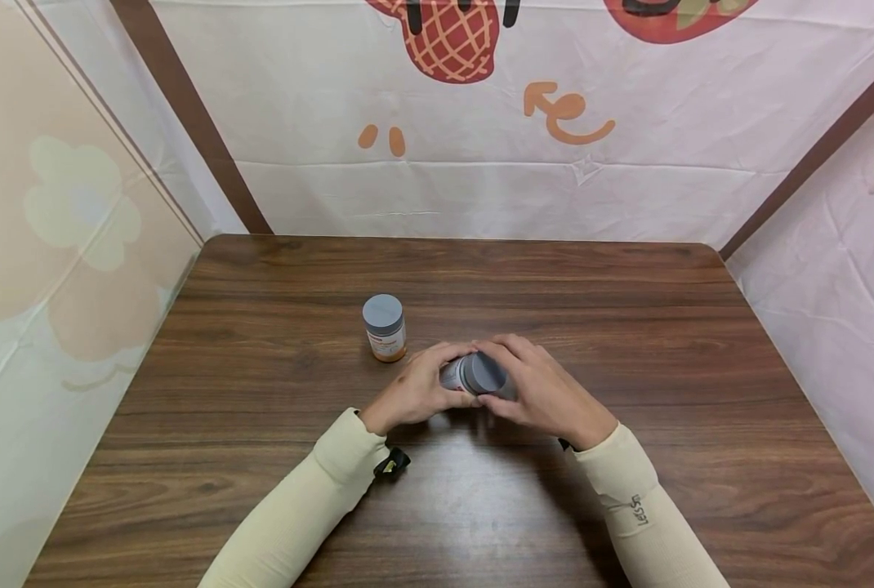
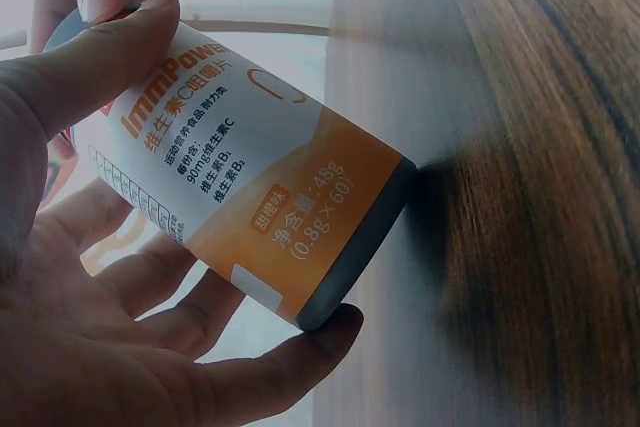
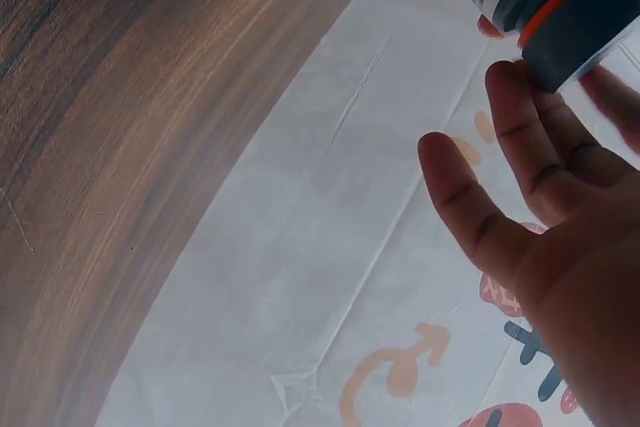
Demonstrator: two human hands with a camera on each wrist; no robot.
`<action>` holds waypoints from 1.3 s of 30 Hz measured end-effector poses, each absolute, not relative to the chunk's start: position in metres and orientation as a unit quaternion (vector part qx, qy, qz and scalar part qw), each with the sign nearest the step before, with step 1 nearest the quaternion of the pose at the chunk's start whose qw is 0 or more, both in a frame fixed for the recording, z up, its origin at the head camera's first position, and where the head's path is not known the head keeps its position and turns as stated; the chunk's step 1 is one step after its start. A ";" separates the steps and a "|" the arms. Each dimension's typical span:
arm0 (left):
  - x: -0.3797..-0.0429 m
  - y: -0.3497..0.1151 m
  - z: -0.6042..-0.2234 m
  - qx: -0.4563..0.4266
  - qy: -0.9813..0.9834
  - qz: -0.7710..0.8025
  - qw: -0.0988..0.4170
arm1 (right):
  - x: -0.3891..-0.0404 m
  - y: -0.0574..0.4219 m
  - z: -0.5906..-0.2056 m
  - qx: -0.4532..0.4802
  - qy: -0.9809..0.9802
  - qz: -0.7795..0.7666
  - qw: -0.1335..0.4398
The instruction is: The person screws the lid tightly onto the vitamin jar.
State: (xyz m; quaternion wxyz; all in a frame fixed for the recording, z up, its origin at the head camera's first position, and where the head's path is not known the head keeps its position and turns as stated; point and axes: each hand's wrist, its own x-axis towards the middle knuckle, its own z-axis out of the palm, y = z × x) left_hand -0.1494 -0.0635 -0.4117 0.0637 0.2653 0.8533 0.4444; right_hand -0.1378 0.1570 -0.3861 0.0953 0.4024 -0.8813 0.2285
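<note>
A vitamin C tablet bottle (image 2: pixel 245 162), white and orange with a printed label, is tilted above the wooden table, its base close over the surface. My left hand (image 1: pixel 424 385) grips the bottle's body, thumb across the upper label and little finger at the base edge. At the bottle's grey cap (image 1: pixel 485 373) is my right hand (image 1: pixel 538 390), holding it between thumb and fingers. In the right wrist view an orange-red ring shows along the lower edge of the cap (image 3: pixel 580 27). That hand's outermost finger stands apart from the cap.
Behind and left of my hands, a second grey-capped bottle (image 1: pixel 386 336) stands upright on the wooden table (image 1: pixel 290 318). A printed white cloth (image 1: pixel 319 188) hangs along the table's far edge, with more cloth at both sides.
</note>
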 end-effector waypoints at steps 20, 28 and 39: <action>-0.149 -0.063 -0.410 0.262 0.853 0.446 0.067 | -0.137 0.154 -0.386 0.381 -0.892 0.227 0.088; -0.148 -0.063 -0.410 0.264 0.853 0.445 0.065 | -0.138 0.157 -0.386 0.420 -0.873 0.230 0.091; -0.147 -0.062 -0.410 0.258 0.853 0.449 0.069 | -0.138 0.157 -0.387 0.426 -0.866 0.242 0.096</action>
